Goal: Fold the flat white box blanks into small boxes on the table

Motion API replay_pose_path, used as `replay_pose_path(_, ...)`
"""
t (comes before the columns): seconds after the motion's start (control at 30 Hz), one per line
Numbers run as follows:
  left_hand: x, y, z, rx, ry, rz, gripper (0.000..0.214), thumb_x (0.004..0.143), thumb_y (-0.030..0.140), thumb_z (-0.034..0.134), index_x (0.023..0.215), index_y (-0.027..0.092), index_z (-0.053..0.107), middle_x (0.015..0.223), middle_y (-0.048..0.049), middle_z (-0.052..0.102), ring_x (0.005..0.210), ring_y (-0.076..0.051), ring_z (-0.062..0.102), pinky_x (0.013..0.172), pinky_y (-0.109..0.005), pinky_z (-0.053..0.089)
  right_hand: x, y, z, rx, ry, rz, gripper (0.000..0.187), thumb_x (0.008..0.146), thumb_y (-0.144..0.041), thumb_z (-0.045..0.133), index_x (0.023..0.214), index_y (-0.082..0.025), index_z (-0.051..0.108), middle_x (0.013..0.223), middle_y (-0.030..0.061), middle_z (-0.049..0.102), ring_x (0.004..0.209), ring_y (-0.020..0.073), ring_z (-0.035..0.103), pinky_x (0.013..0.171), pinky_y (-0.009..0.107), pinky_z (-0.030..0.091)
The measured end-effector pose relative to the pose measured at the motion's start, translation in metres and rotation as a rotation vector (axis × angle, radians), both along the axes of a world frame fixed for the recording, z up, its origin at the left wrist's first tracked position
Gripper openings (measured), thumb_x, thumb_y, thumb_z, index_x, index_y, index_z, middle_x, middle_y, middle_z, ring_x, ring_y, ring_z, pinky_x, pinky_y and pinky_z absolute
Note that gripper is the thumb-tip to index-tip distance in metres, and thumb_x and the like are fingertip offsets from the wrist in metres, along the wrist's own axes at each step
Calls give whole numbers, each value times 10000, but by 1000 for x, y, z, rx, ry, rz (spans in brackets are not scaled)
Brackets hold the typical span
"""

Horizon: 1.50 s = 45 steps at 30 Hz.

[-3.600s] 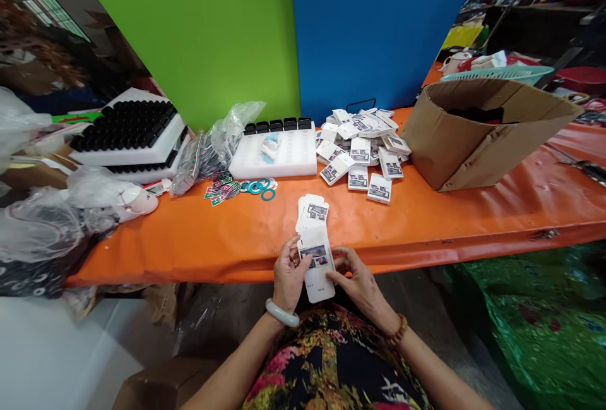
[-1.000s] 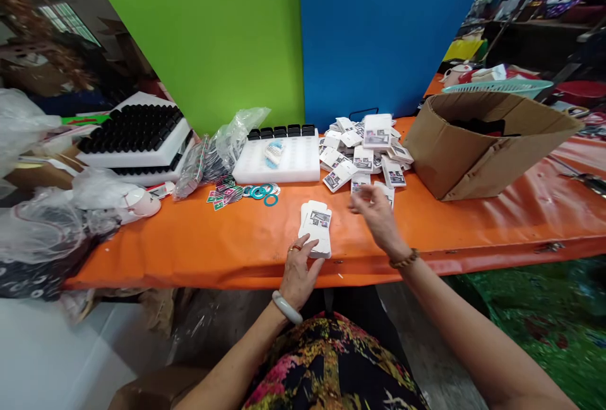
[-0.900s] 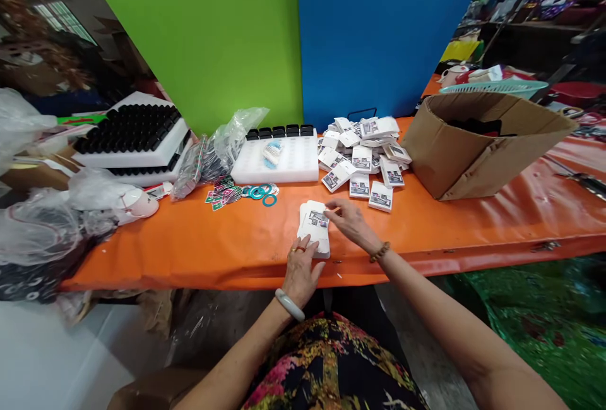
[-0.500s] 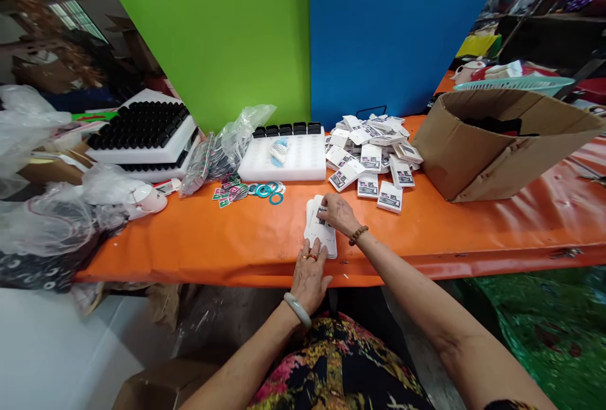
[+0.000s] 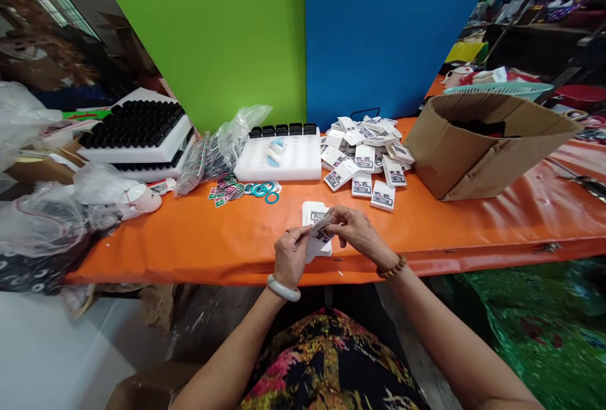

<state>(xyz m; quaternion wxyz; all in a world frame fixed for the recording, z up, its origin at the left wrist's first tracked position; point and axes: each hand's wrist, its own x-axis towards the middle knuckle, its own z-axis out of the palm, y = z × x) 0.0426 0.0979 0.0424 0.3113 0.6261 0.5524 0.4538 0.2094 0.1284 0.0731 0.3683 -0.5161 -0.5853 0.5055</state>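
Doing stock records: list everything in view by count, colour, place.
Card: apparently one, white, held
Flat stack: one, white, front centre
Small boxes: many, white, right of centre
Foam trays: three, white with black pieces, centre and left
Rings: several, teal, before centre tray
Printed pieces: several, multicoloured, beside rings
Plastic bags: several, clear, left
Cartons: several, brown, right and left
Basket: one, teal, right
Panels: two, green and blue, back
Table: one, orange, centre
Sheeting: one, green, lower right
Clutter: uncountable, mixed, edges
Left hand: one, on card
Right hand: one, on card

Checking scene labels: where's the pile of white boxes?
Head view: the pile sits on the orange table, right of centre, between the white tray and open carton, beyond the right hand.
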Motion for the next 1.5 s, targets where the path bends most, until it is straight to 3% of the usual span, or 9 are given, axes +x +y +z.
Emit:
replay_pose_path(0.1,2,-7,-6,-89,-61,-27,217,833,209,537,972,155,695,919,-77,721,817,-198,666,733,-282,521,1,-10,-13,-139,245,34,181,673,-288,625,694,-195,472,540,-69,545,335,45,424,338,176,318)
replay_pose_path(0.43,18,-41,-25,-149,470,-99,535,785,329,633,1265,132,503,980,-149,666,896,-288,634,773,-373,489,-7,-40,-36,-309,455,-24,207,605,-235,658,694,-186,477,451,-110,443,309,12,282,327,162,173)
replay_pose_path(0.6,21,-50,-19,-209,179,-238,266,867,333,499,1061,196,620,779,-34,657,710,-178,596,662,-257,436,-12,-55,-35,-234,355,4,175,665,-265,617,676,-196,456,515,-83,431,370,37,292,358,183,230)
replay_pose_path(0.7,22,-50,-18,-274,-59,-252,266,867,370,478,864,166,649,670,9,601,611,-128,516,575,-213,388,-17,-64,-31,43,72,-126,71,713,-230,570,742,-199,513,666,-10,546,546,113,483,518,243,408)
replay_pose_path(0.8,18,-45,-22,-382,-315,-173,324,835,435,510,767,138,620,635,18,573,564,-106,468,519,-199,365,-18,-72,-30,309,-192,-346,271,746,-234,567,1014,-199,548,1027,91,584,727,172,548,690,329,458)
replay_pose_path(0.87,15,-41,-27,-465,-478,-101,358,802,477,547,760,127,609,622,15,573,536,-101,466,502,-202,375,-15,-75,-34,271,-214,-393,384,735,-304,618,1087,-188,520,1063,107,572,669,163,545,670,343,472)
replay_pose_path(0.97,13,-37,-32,-505,-632,-14,372,743,496,617,743,124,605,609,14,582,516,-99,481,502,-209,402,-12,-77,-47,-28,22,-187,355,703,-403,660,952,-173,552,867,54,623,610,150,559,608,313,487)
replay_pose_path(1.17,20,-42,-29,-468,-660,31,331,745,447,629,702,119,608,581,18,585,499,-86,489,482,-193,406,-9,-78,-69,-233,434,-106,311,665,-397,707,831,-166,580,750,7,636,625,133,570,575,252,467)
replay_pose_path(1.5,6,-53,-33,-336,-390,-96,423,732,213,616,1148,192,541,1114,-63,639,882,-157,633,771,-261,509,3,-101,-81,51,103,-123,548,789,-285,594,1296,-252,386,1110,65,584,712,139,585,680,300,510)
